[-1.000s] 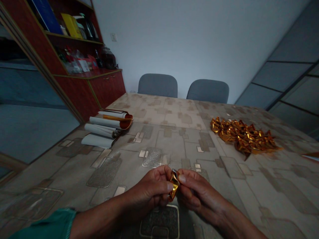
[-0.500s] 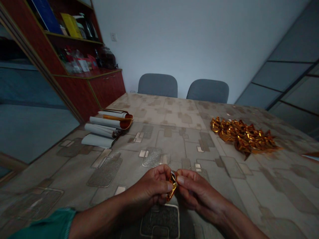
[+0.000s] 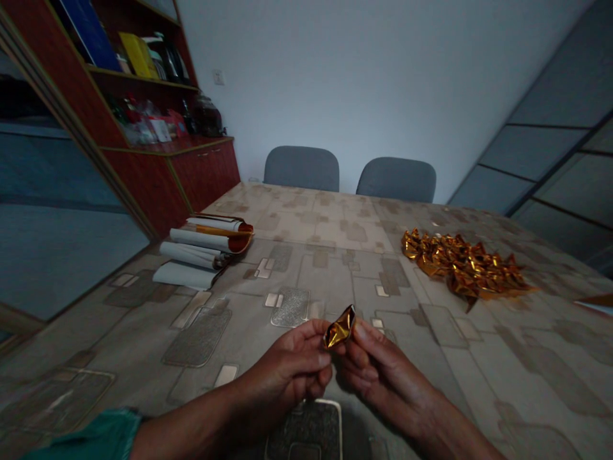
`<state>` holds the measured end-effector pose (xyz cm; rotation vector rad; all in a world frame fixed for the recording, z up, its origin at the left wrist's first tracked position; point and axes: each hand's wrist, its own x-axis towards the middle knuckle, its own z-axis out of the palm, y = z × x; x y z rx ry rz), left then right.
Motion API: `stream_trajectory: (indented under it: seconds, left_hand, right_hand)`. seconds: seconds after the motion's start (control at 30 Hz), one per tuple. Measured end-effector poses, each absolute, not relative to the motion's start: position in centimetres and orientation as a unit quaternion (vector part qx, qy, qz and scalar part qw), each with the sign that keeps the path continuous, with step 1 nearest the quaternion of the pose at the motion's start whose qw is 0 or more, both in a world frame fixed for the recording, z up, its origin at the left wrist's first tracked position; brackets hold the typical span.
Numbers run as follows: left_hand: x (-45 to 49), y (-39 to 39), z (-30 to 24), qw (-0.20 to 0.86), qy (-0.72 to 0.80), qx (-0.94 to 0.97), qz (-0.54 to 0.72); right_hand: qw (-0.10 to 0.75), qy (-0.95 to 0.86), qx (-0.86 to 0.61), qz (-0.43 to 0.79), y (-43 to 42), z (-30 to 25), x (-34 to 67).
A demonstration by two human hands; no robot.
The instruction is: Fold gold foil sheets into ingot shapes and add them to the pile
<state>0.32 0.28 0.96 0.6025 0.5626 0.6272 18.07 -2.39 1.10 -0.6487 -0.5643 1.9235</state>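
Note:
A small folded piece of gold foil paper (image 3: 340,326) is pinched between the fingertips of both hands, just above the table near its front edge. My left hand (image 3: 294,367) grips its left lower end with thumb and forefinger. My right hand (image 3: 378,367) holds its right side, fingers curled. The piece points up and to the right. A pile of several similar gold folded pieces (image 3: 463,264) lies on the table at the right, well beyond my hands.
The table (image 3: 330,255) wears a beige patterned cloth. Rolled and flat sheets of white-backed gold paper (image 3: 204,249) lie at the left. Two grey chairs (image 3: 301,167) stand at the far side. A red-brown cabinet (image 3: 158,147) with cluttered shelves stands left.
The gold piece has been lifted a little and turned from upright to slanting up-right, showing more above my fingertips. Both hands have shifted slightly; the view tilted a bit.

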Motion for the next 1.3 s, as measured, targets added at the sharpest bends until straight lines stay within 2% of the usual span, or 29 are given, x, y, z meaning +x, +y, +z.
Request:
stream_trajectory:
  seconds: [0.43, 0.67, 0.87, 1.0, 1.13, 1.3]
  left_hand:
    - [0.9, -0.4, 0.2, 0.879, 0.216, 0.266, 0.333]
    - [0.4, 0.3, 1.4, 0.884, 0.172, 0.278, 0.334]
    - [-1.0, 1.5, 1.7, 0.904, 0.160, 0.345, 0.194]
    - [-1.4, 1.7, 1.8, 0.908, 0.179, 0.350, 0.147]
    - [-1.4, 1.6, 1.8, 0.917, 0.201, 0.302, 0.165]
    - [-0.8, 1.3, 1.6, 0.921, 0.193, 0.260, 0.216]
  right_hand:
    - [0.531, -0.296, -0.298, 0.736, -3.4, 0.9, 16.5]
    - [0.459, -0.311, -0.264, 0.789, -3.4, 1.3, 17.0]
    - [0.408, -0.266, -0.225, 0.844, -3.3, 1.2, 17.9]
    - [0.397, -0.287, -0.246, 0.836, -3.5, 1.0, 17.8]
    - [0.379, -0.307, -0.290, 0.824, -3.7, 0.5, 17.9]
    - [0.414, -0.296, -0.327, 0.796, -3.7, 0.5, 17.9]
